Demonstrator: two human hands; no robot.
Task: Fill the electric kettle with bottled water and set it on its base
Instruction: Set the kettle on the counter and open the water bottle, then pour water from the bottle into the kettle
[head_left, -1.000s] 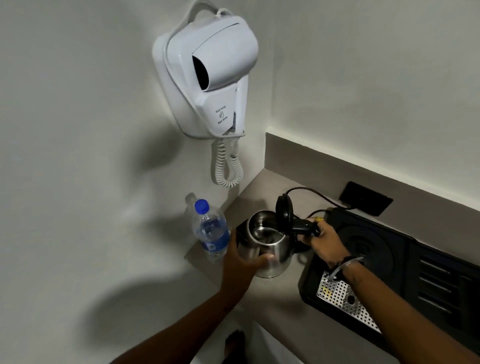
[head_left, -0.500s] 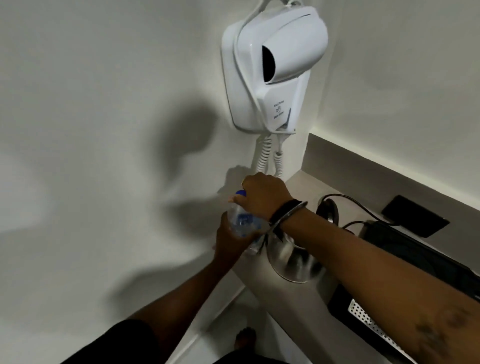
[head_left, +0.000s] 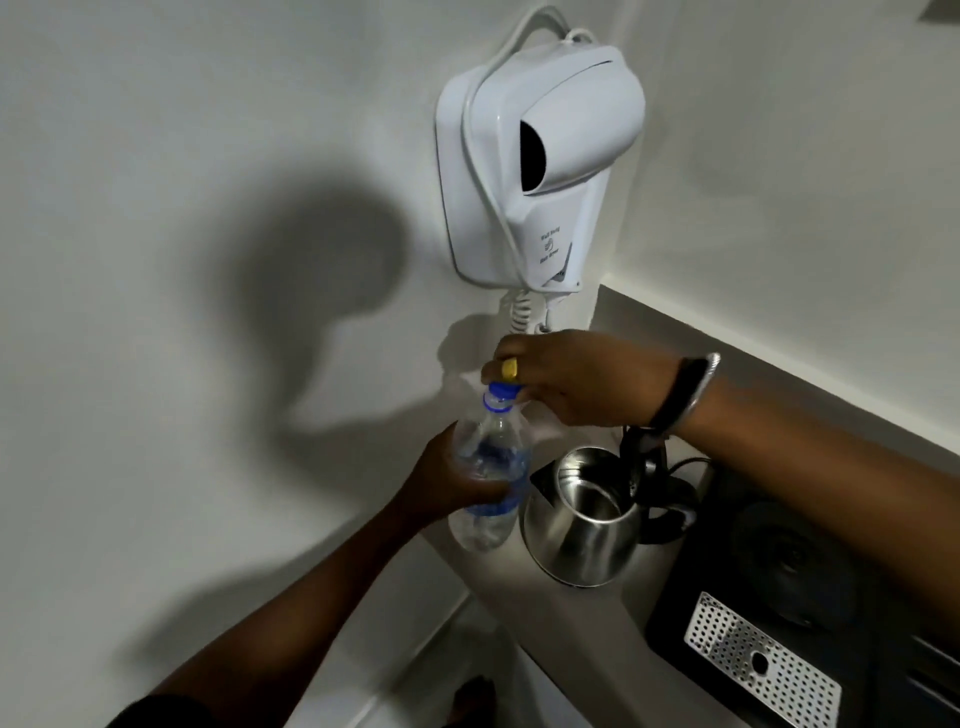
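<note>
A clear plastic water bottle (head_left: 488, 519) with a blue label is held upright at the counter's left corner by my left hand (head_left: 447, 488), which wraps its middle. My right hand (head_left: 582, 384) reaches across from the right, fingertips pinched on the blue cap (head_left: 503, 391) at the bottle's top. The steel electric kettle (head_left: 582, 530) stands on the counter just right of the bottle, its black lid (head_left: 636, 457) flipped up and the inside showing. Its black handle points right. I cannot tell whether the kettle sits on its base.
A white wall-mounted hair dryer (head_left: 540, 161) with a coiled cord hangs directly above the bottle. A black tray (head_left: 789, 613) with a perforated metal drip grate (head_left: 758, 665) lies right of the kettle. The grey counter (head_left: 561, 618) ends at the left wall; the floor shows below.
My left hand left the kettle and took the bottle. My right hand let go of the kettle handle, crossed over and closed on the cap. The view swung left.
</note>
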